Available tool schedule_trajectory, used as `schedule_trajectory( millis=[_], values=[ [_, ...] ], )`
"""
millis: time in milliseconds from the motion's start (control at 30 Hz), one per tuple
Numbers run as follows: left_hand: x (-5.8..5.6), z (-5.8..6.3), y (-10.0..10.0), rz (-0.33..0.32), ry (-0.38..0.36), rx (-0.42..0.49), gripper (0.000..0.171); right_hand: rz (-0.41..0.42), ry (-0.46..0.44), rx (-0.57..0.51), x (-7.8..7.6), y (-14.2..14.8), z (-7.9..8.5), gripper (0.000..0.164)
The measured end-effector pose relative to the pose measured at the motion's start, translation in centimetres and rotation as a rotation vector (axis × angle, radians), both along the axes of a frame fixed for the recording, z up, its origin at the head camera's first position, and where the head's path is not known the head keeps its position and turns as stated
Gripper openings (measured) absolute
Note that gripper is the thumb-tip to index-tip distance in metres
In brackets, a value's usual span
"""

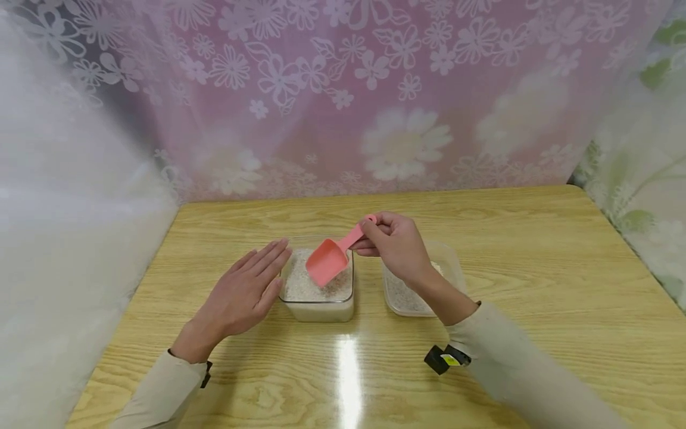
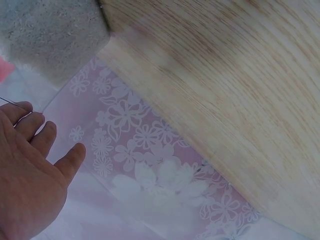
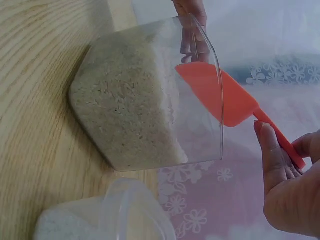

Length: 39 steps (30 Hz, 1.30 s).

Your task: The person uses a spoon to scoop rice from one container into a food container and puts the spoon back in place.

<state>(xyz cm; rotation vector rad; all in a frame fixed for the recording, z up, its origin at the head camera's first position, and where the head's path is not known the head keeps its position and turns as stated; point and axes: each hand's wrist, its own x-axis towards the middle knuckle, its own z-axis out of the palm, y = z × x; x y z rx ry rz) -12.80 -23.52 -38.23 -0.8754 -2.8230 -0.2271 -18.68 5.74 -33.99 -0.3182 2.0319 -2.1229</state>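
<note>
My right hand [image 1: 395, 247] pinches the handle of a pink scoop [image 1: 328, 262] between thumb and fingers. The scoop's bowl tilts down over a clear square container [image 1: 317, 311] that is mostly full of rice [image 3: 125, 85]. In the right wrist view the scoop's tip dips below the container's rim, close above the rice. My left hand [image 1: 243, 292] lies with straight fingers along the container's left side, fingertips right at the rim. In the left wrist view the left hand [image 2: 35, 170] shows its palm, fingers spread a little and holding nothing.
Right of the rice container stands a second, lower plastic container [image 1: 399, 301] with some rice in it, partly hidden under my right forearm. Both are on a wood-grain table [image 1: 536, 268]. A pink flowered curtain [image 1: 332, 149] hangs behind the table's far edge.
</note>
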Motion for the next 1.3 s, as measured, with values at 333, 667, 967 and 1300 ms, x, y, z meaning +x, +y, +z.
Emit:
schedule_trajectory(
  millis=[333, 667, 967, 1300],
  values=[
    [-0.1, 0.0, 0.0, 0.005, 0.006, -0.014, 0.054, 0.182, -0.009, 0.170, 0.8, -2.9, 0.1, 0.018],
    [-0.1, -0.2, 0.0, -0.003, 0.012, -0.003, 0.053, 0.182, -0.154, 0.124, 0.5, -3.4, -0.1, 0.017],
    [-0.1, -0.3, 0.0, -0.011, 0.012, 0.008, 0.054, 0.155, -0.219, 0.070, 0.0, -2.8, -0.9, 0.020],
    [-0.1, -0.3, -0.1, -0.009, 0.009, 0.012, 0.055, 0.126, -0.267, -0.025, -0.6, -1.0, -1.8, 0.025]
  ],
)
